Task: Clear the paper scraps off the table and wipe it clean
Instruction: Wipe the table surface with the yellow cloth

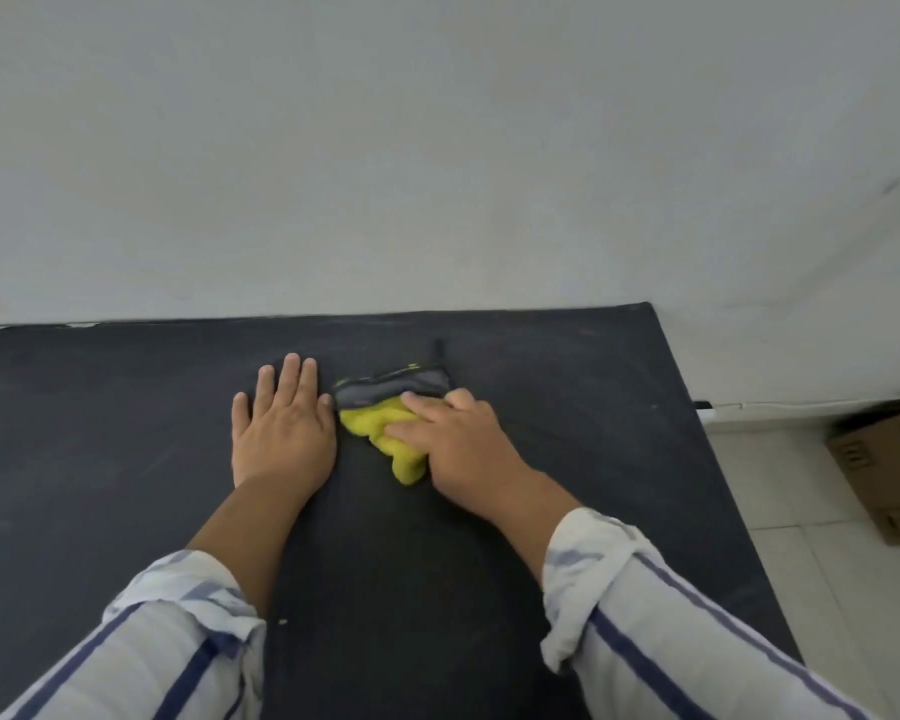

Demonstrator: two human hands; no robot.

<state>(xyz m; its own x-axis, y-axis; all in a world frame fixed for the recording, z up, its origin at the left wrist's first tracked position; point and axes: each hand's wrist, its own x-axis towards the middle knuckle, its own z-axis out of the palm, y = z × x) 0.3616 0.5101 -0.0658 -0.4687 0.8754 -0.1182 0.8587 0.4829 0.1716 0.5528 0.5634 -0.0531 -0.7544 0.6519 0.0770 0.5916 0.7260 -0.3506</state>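
On a dark counter (126,459), the right hand (463,439) presses a bunched yellow-and-grey cloth (385,413) with curled fingers while the left hand (281,423) lies flat, empty; firm overlapping strokes should wipe best.
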